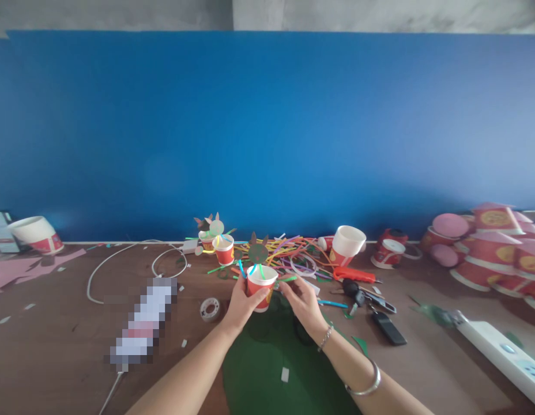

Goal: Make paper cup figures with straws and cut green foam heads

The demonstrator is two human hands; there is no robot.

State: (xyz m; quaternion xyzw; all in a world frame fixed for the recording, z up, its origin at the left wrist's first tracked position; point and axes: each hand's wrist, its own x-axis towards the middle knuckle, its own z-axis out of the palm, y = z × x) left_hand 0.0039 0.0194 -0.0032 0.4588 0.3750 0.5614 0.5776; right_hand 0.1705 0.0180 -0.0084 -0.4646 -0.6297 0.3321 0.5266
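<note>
My left hand (242, 302) is wrapped round a red and white paper cup (262, 282), which stands upright in the middle. Blue and green straw pieces stick out at its rim, and a dark round paper face with pointed ears (257, 251) rises just behind it. At the cup's right side, the fingers of my right hand (301, 300) pinch a short green straw piece (288, 279). Beneath both hands lies dark green paper (267, 357) with a small white scrap on it.
Behind the cup lie many coloured straws (293, 248) and decorated cups (224, 249). A tape roll (210, 309) and blurred phone (144, 323) are at left. Right are stacked cups (350, 245), an orange tool (356, 275), keys (354, 293) and a power strip (501, 351).
</note>
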